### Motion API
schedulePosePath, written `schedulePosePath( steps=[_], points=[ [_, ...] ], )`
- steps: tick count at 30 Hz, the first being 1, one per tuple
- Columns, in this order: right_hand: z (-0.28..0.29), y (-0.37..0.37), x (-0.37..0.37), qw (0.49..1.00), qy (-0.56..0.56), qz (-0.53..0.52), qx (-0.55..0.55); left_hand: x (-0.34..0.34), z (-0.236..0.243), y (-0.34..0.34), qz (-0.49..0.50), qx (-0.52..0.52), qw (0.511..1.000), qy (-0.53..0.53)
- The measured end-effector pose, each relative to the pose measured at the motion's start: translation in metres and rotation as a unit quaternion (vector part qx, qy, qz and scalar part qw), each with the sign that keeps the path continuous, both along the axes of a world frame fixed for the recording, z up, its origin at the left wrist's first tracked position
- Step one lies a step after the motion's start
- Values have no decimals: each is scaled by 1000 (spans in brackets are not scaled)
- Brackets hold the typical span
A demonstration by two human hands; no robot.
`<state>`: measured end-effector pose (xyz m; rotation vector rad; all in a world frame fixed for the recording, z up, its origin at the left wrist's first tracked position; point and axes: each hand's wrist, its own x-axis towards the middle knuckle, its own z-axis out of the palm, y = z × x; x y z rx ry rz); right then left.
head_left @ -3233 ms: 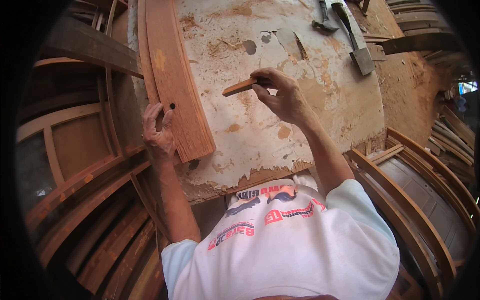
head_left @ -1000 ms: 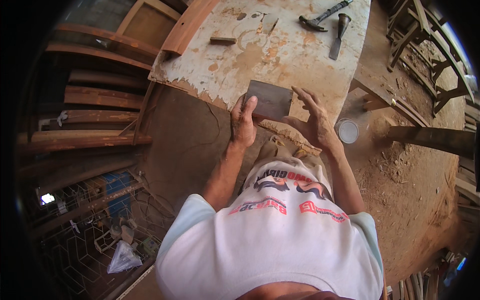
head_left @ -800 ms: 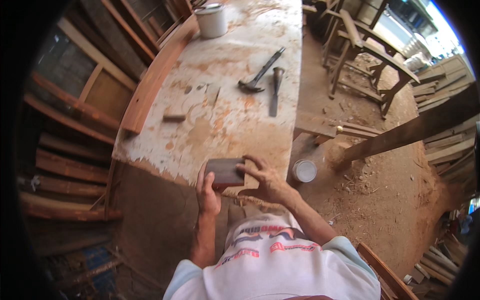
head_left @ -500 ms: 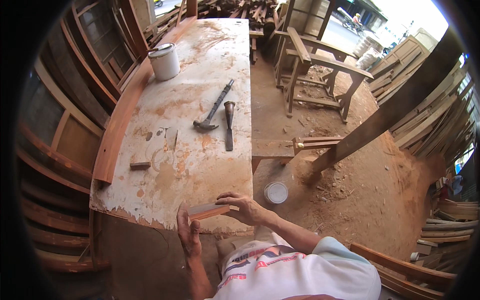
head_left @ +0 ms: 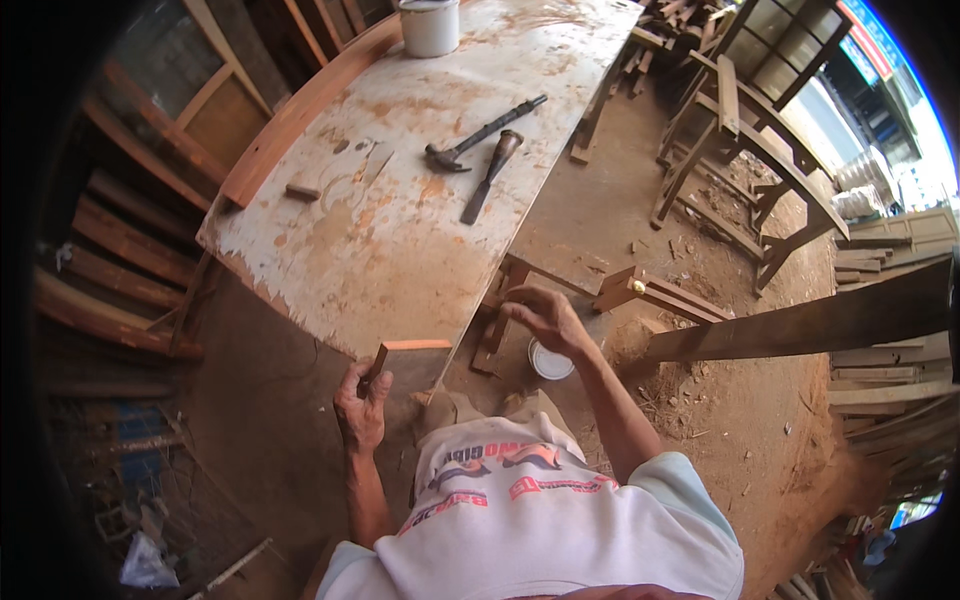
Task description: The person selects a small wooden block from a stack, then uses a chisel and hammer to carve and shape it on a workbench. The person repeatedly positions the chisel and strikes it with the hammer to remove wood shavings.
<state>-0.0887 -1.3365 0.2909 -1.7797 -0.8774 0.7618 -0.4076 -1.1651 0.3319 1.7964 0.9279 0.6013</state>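
Note:
A short flat wooden block (head_left: 408, 360), with one pale orange edge turned up, is gripped between the thumb and fingers of my left hand (head_left: 362, 400) at the table's near edge. My right hand (head_left: 545, 318) is raised off the table's right side, its fingers apart and bent with nothing between them. On the white, stained tabletop (head_left: 350, 265) lie a claw hammer (head_left: 485, 134) and, beside it, a chisel (head_left: 492, 177) with its blade toward me. Farther left rests a small dark wood offcut (head_left: 303, 192).
A white bucket (head_left: 430, 28) and a long reddish plank (head_left: 290, 110) occupy the table's far left. On the right stand a wooden post (head_left: 800, 318), sawhorses (head_left: 745, 130) and a white tub (head_left: 551, 358) on the floor. Framed wooden panels (head_left: 190, 95) lean at the left.
My right hand has let go of the wooden block and moved right. The left hand has tilted the block up. The view has swung to the right and down.

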Motion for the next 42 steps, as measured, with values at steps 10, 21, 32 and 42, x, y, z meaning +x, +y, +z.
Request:
schedulePosePath(
  steps=[10, 21, 32, 42],
  points=[
    [-18, 138, 97, 979, -169, -112, 0, 26, -4, -23, 0, 51, 999, 11],
    [-36, 253, 146, 944, -209, -196, -165, 85, -22, -5, -74, 63, 995, 4],
    [-17, 141, 170, 968, 8, -250, 7, 124, -19, 8, -37, -22, 999, -24],
    [62, 19, 192, 960, -126, -197, 156, 251, -20, -33, -59, 140, 988, -7]
  ],
)
